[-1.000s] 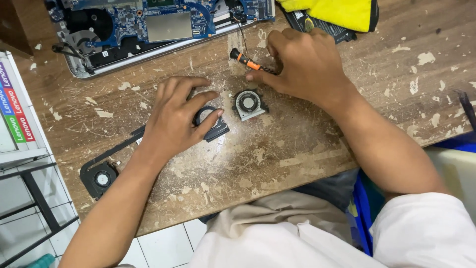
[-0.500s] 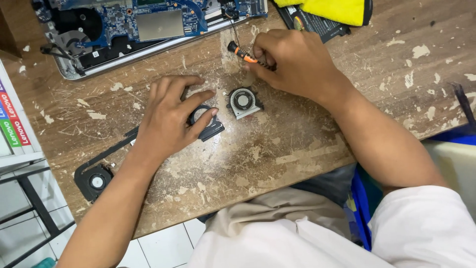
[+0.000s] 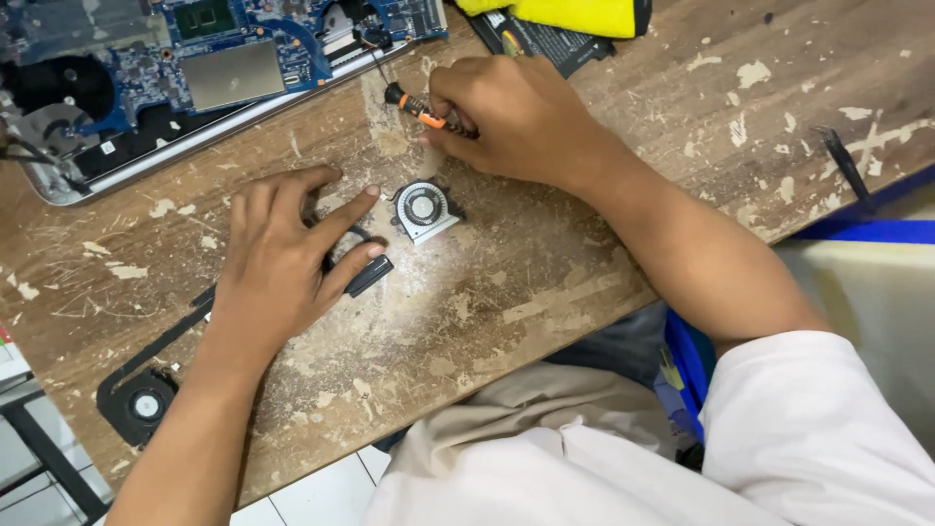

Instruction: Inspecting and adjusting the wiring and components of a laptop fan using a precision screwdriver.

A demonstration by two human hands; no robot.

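left hand [image 3: 278, 263] splayed flat, pinning a black fan part [image 3: 368, 276] to the table [image 3: 545, 282]. right hand [image 3: 506, 117] clamped on an orange-collared screwdriver [image 3: 421, 109]. small grey fan [image 3: 423, 208] lies between the hands, untouched. looks light, brittle plastic; best gripped by its housing edge, never the blades.
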